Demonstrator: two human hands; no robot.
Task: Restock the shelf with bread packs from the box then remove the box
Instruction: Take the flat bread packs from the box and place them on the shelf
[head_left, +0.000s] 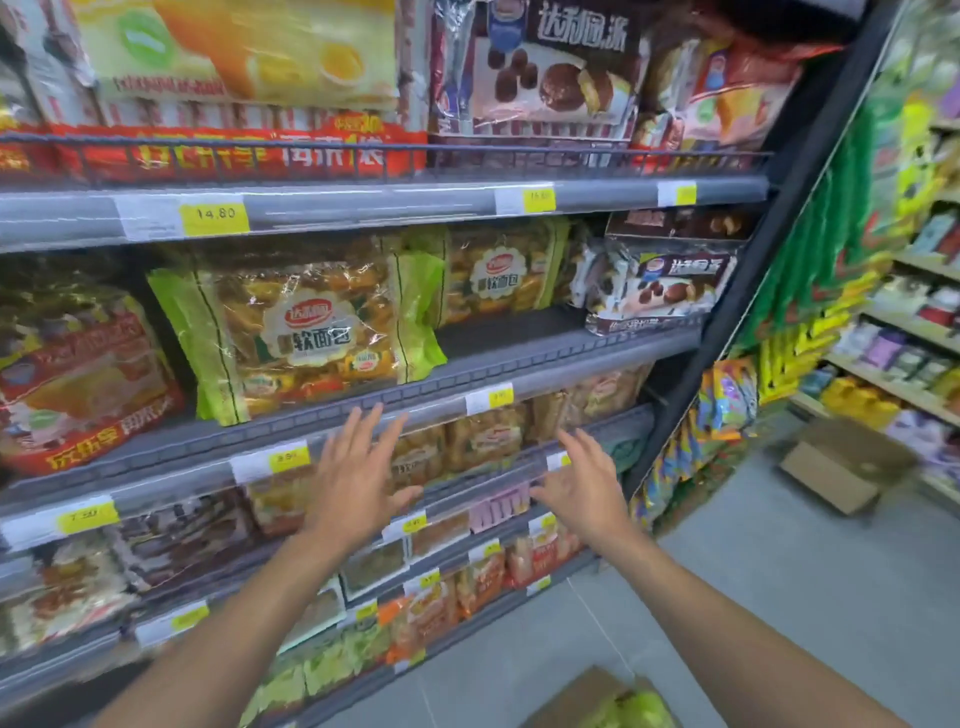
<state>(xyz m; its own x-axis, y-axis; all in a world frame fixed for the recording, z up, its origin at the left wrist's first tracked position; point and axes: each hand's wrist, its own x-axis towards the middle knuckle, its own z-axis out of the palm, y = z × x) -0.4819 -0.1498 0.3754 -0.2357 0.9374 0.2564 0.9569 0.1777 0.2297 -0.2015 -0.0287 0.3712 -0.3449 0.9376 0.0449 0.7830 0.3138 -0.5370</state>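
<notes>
Saw left hand (358, 478) and right hand (587, 488) held up before shelf (519, 364), fingers spread, released, grasping nothing. Found green bread pack (306, 332) leaning at front of middle level, just above left hand, apart from it. Noted second bread pack (498, 275) farther back, to right. Spotted box (576, 696) on floor at lower edge, green pack (644, 709) inside.
</notes>
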